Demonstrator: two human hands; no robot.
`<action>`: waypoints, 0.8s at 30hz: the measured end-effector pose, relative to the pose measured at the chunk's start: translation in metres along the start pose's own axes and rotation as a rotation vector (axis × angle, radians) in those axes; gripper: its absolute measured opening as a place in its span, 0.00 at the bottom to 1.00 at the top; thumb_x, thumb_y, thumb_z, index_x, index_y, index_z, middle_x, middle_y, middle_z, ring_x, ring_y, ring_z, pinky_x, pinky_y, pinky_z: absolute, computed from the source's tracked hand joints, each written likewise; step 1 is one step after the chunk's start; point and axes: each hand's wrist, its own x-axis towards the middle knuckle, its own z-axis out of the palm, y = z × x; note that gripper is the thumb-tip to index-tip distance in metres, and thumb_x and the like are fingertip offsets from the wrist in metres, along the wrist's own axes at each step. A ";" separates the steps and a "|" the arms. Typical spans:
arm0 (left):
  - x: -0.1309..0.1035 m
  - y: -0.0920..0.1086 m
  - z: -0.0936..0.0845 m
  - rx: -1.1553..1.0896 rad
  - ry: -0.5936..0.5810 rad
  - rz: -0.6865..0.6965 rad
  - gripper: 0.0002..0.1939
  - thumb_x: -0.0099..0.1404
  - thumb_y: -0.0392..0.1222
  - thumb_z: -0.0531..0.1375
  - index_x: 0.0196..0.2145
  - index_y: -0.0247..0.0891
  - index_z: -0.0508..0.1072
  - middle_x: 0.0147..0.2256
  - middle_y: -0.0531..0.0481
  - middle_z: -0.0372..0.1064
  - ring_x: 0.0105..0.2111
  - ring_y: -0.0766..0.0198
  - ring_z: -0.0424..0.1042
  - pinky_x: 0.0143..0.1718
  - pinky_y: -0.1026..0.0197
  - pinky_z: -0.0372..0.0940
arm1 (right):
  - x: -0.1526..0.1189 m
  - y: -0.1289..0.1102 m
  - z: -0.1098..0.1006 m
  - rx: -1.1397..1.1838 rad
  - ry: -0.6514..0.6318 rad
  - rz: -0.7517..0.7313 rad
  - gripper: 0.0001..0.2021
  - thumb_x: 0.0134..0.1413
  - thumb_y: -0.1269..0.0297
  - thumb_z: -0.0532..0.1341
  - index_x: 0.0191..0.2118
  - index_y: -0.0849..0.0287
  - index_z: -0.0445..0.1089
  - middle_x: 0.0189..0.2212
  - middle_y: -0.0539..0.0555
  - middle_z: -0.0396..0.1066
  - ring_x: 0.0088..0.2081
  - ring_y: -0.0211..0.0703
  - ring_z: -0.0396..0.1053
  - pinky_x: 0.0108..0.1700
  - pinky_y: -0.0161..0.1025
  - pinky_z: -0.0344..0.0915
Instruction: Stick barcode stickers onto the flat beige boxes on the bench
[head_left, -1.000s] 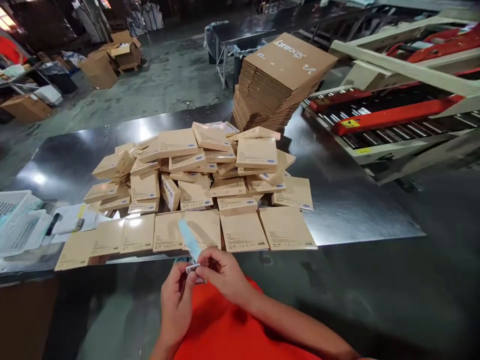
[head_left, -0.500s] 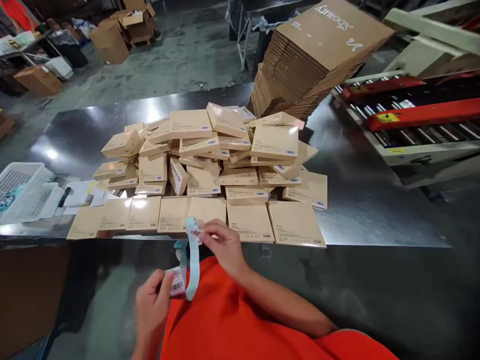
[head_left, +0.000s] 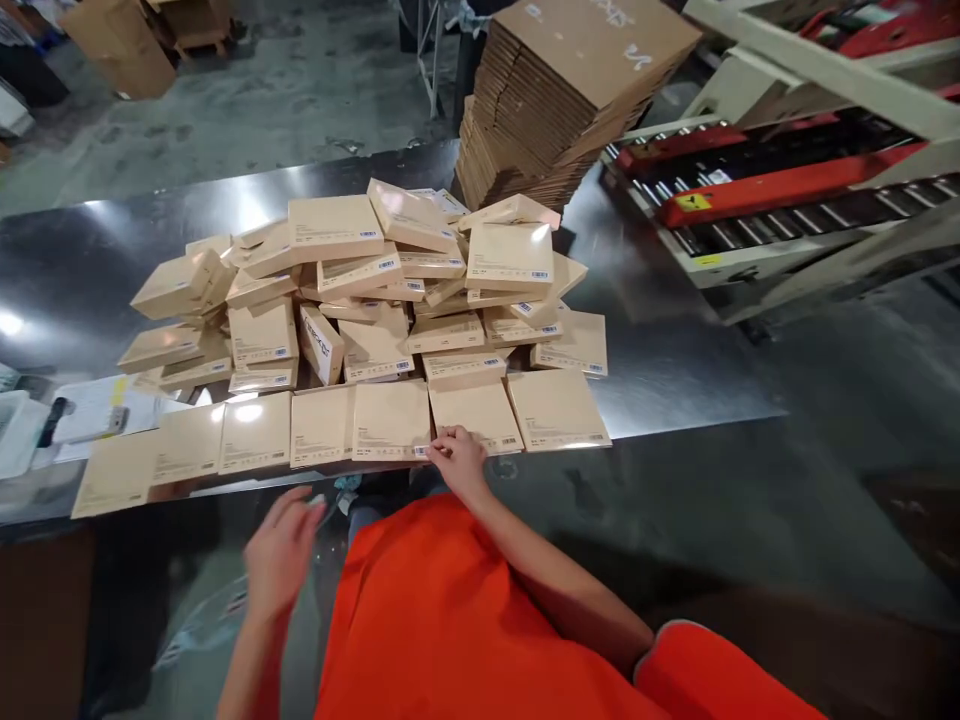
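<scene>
My right hand (head_left: pixel 459 462) is at the front row of flat tan boxes, thumb and fingers pinched together at a small white barcode label (head_left: pixel 421 451). That label lies against the lower right corner of one box (head_left: pixel 391 420). My left hand (head_left: pixel 281 550) is closed and raised off the table's front edge, smeared by motion. A blurred, pale strip of labels (head_left: pixel 202 622) trails below it, and a bit of white shows at its fingertips. Behind the row rises a loose pile of similar boxes (head_left: pixel 371 335), printed with small barcodes.
The boxes rest on a shiny metal table (head_left: pixel 660 390). Flattened cartons (head_left: pixel 555 100) are stacked at its far side. To the right stands a roller conveyor (head_left: pixel 772 190) with red bars. Papers (head_left: pixel 112 408) and a white basket (head_left: pixel 19 435) lie at the left.
My right hand has brought a label from the strip down to the box corner. My left hand has moved left and up, with the strip swinging away. The view has shifted right.
</scene>
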 end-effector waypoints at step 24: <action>0.024 -0.051 0.085 0.926 -0.567 0.596 0.11 0.64 0.39 0.56 0.25 0.41 0.74 0.61 0.54 0.59 0.65 0.37 0.45 0.57 0.29 0.51 | 0.007 -0.008 0.011 -0.293 -0.063 0.111 0.08 0.54 0.59 0.62 0.29 0.53 0.77 0.40 0.55 0.70 0.45 0.53 0.61 0.43 0.46 0.52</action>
